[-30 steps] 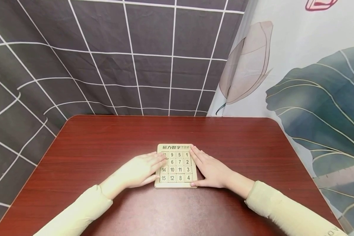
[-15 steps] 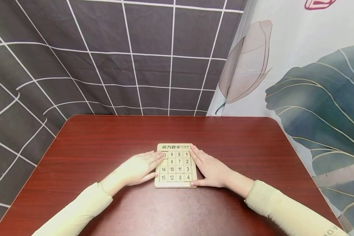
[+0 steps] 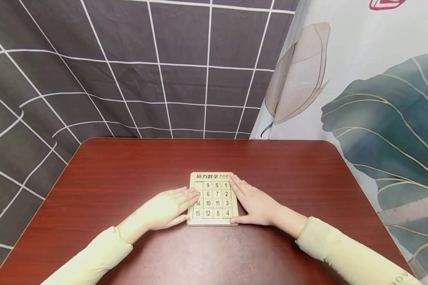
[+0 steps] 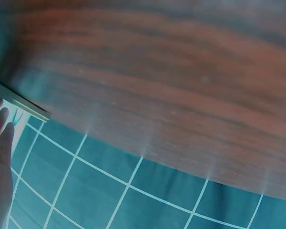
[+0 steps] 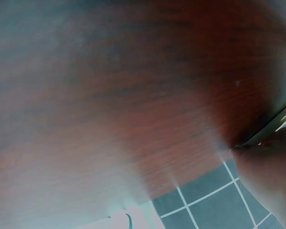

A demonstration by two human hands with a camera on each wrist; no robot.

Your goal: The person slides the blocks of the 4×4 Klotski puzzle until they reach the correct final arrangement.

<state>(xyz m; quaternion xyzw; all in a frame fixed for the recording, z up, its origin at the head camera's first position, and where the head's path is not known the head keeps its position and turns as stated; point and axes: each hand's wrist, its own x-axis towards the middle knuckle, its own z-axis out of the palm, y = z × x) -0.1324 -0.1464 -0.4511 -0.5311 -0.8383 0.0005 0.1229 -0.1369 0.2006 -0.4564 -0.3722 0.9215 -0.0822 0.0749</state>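
A cream sliding number puzzle (image 3: pixel 214 222) lies flat on the table, its numbered square tiles set in a frame under a printed title. My left hand (image 3: pixel 168 209) reaches in from the left with straight fingers. Its fingertips rest on a tile (image 3: pixel 199 194) in the second row of the left column, where only a "3" shows. Above that tile, the top left slot (image 3: pixel 199 185) is vacant. Along the right edge lies my right hand (image 3: pixel 256 204), fingers extended, thumb by the lower right corner. Both wrist views catch the puzzle's edge (image 4: pixel 20 103) beside part of a hand.
A reddish-brown wooden table (image 3: pixel 146 158) with rounded far corners bears the puzzle near its middle. Behind and left hangs a dark curtain with a white grid (image 3: pixel 185 43). A pale curtain with large leaf prints (image 3: pixel 381 111) hangs at the right.
The tile under my left fingertips has slid down from the top left slot into the second-row gap. My left fingers moved slightly toward me with it. My right hand stayed in place.
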